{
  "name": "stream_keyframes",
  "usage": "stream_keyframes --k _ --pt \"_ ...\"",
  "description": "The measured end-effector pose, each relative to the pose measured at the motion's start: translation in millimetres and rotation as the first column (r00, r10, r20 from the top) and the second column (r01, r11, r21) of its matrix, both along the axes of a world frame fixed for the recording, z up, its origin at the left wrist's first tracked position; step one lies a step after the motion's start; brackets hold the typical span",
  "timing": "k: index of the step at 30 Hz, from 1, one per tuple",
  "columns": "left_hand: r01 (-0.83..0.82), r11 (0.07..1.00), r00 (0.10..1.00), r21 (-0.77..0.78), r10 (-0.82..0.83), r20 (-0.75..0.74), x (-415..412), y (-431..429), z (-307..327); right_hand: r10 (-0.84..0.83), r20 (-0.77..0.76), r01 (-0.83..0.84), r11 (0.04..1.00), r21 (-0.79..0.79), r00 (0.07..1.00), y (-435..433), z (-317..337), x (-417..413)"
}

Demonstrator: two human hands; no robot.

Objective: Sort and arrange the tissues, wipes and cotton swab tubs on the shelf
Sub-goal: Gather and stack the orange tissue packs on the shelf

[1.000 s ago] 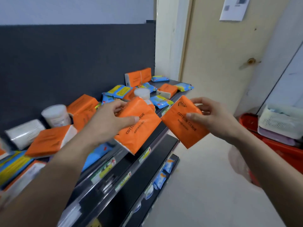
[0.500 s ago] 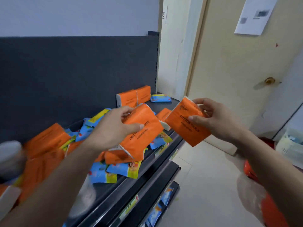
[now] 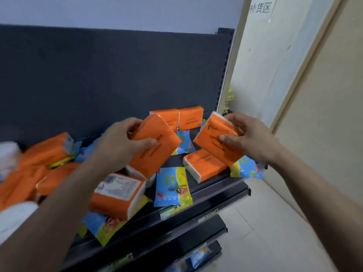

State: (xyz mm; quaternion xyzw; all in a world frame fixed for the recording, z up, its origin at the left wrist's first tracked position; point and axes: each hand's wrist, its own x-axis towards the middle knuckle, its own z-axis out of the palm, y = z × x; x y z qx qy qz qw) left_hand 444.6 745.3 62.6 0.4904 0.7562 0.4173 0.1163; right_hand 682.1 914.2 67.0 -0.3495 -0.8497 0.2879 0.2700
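My left hand (image 3: 121,146) grips an orange tissue pack (image 3: 157,152) above the middle of the dark shelf (image 3: 216,185). My right hand (image 3: 249,138) grips a second orange tissue pack (image 3: 214,142) over the shelf's right end. Two orange packs (image 3: 182,117) stand upright against the back panel, just behind both held packs. More orange packs (image 3: 204,167) and blue-yellow wipe packets (image 3: 171,186) lie loose on the shelf. White tubs (image 3: 7,156) are blurred at the far left.
The dark back panel (image 3: 117,79) rises behind the shelf. A cream wall and door frame (image 3: 275,75) stand close on the right. Lower shelves (image 3: 176,232) with blue packets jut out below, above a pale floor (image 3: 265,232).
Both hands have carried their orange packs forward and right, from out over the aisle to above the shelf near the two upright packs. The view has swung towards the shelf's right end.
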Motion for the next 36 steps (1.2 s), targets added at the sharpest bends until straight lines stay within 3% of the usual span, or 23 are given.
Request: stream_keyframes --k 6,16,21,28,36 --pt "-0.038 0.999 0.999 -0.037 0.038 0.006 3 30 1 0.061 0.105 -0.069 0.994 0.084 0.993 51 -5 -20" --pt "0.033 0.997 0.999 -0.068 -0.034 -0.02 -11 115 -1 0.023 0.218 -0.058 0.986 0.155 0.976 126 -5 -35" --pt "0.015 0.994 1.0 -0.108 -0.016 -0.007 -18 140 -8 0.074 0.286 -0.114 0.986 0.124 0.955 158 -16 -52" --pt "-0.148 0.983 0.989 -0.111 0.149 -0.006 -16 150 -10 0.233 0.411 -0.315 0.939 0.142 0.881 204 -39 -95" --pt "-0.315 0.94 0.949 -0.134 0.316 -0.017 -3 162 -20 0.389 0.403 -0.452 0.889 0.07 0.828 233 -57 -126"
